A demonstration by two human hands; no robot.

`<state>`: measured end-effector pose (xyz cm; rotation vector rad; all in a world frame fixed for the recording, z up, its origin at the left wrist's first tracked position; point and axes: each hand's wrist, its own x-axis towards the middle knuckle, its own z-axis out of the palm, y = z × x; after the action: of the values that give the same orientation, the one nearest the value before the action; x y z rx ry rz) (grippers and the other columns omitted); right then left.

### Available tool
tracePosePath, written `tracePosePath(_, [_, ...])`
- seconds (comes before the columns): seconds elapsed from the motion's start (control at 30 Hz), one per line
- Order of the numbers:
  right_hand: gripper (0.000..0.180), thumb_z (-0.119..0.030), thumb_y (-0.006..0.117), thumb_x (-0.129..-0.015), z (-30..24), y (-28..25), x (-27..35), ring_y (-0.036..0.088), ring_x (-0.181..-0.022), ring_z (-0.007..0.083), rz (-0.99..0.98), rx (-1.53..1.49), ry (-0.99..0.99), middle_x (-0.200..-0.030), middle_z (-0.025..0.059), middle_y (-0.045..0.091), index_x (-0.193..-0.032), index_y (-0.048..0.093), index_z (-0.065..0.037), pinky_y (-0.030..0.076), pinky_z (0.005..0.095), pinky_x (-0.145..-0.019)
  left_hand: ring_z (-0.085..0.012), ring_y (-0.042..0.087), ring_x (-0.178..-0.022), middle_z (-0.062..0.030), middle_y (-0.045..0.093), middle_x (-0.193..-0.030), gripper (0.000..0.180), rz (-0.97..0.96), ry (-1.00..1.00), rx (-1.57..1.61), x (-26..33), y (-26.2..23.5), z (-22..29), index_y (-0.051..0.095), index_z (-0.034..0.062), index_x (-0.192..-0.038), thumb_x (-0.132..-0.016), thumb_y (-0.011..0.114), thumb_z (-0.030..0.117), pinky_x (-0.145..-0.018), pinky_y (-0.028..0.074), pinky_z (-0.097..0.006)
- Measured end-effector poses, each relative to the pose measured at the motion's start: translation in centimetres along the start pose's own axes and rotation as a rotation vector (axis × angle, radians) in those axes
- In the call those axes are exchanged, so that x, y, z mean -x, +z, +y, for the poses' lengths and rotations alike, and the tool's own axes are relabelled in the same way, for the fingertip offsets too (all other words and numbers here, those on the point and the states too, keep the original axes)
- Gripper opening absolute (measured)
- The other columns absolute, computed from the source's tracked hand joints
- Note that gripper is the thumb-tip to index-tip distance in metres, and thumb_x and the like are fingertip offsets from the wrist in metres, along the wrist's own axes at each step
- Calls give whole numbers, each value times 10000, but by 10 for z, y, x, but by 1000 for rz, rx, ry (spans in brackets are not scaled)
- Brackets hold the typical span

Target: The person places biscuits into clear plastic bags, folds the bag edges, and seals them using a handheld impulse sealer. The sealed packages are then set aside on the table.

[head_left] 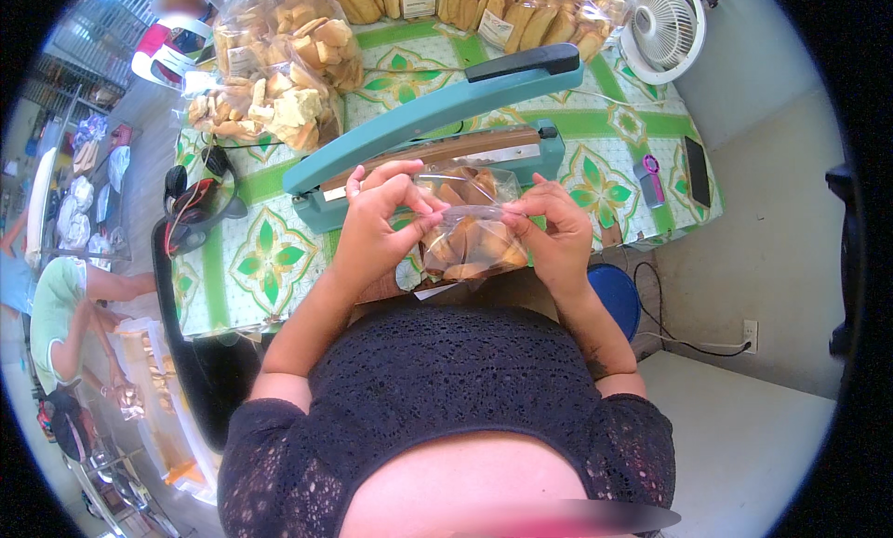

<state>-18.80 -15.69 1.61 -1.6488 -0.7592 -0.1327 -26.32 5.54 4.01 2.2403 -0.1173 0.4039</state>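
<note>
Left hand (377,220) and right hand (555,229) both pinch filled clear bag (470,231) by top; mouth seemingly unsealed; heat sealer (437,119) arm raised, sealing left.

The counter (279,259) had a green floral cloth on it, with a teal bag sealer (437,119), piles of bagged pastries (279,73), a white fan (662,28) and a dark phone (697,171).

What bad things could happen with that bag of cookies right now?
The clear bag of cookies is pinched only at its top corners by the left hand and right hand, so it might slip and spill. The heat sealer has its arm raised right behind the fingers, which could get pinched or burned.
</note>
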Motion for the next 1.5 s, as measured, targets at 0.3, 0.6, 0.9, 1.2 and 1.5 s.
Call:
tracePosePath(0.3, [122, 10, 709, -695, -6, 3, -1, 562, -797, 165, 7, 104, -55, -784, 33, 603, -793, 658, -45, 312, 455, -1004, -195, 556, -924, 8, 630, -831, 322, -151, 230, -320, -25, -1, 33, 595, 138, -848, -609, 769, 265, -831, 295, -403])
tracePosePath(0.6, [279, 9, 681, -735, 9, -3, 4, 478, -966, 160, 12, -96, -32, -991, 62, 507, -969, 538, -43, 323, 324, -957, -150, 565, -783, 55, 624, -707, 175, -32, 118, -47, -18, 15, 14, 622, 165, -756, -639, 751, 157, -769, 314, -350])
tracePosePath(0.9, [332, -20, 703, -701, 7, 0, -1, 469, -978, 182, -19, -26, -63, -1045, 81, 476, -1000, 561, -42, 345, 295, -907, -168, 572, -757, 20, 642, -725, 129, -52, 161, 7, -20, 17, 11, 668, 141, -726, -635, 760, 152, -748, 366, -325])
tracePosePath(1.2, [128, -75, 761, -611, 1, -6, -8, 549, -857, 225, -50, 163, -64, -728, 39, 565, -704, 673, -65, 347, 406, -951, -195, 555, -810, 8, 618, -787, 151, 43, 122, -81, -11, 9, 12, 667, 123, -714, -614, 778, 148, -791, 382, -321])
tracePosePath(1.5, [96, -142, 766, -622, -15, -17, -7, 599, -760, 152, -88, 311, -201, -699, -4, 587, -676, 687, -129, 244, 524, -1036, -217, 547, -850, -4, 588, -793, 144, 173, 272, -185, 10, -1, 19, 612, 91, -667, -618, 746, 70, -791, 392, -315])
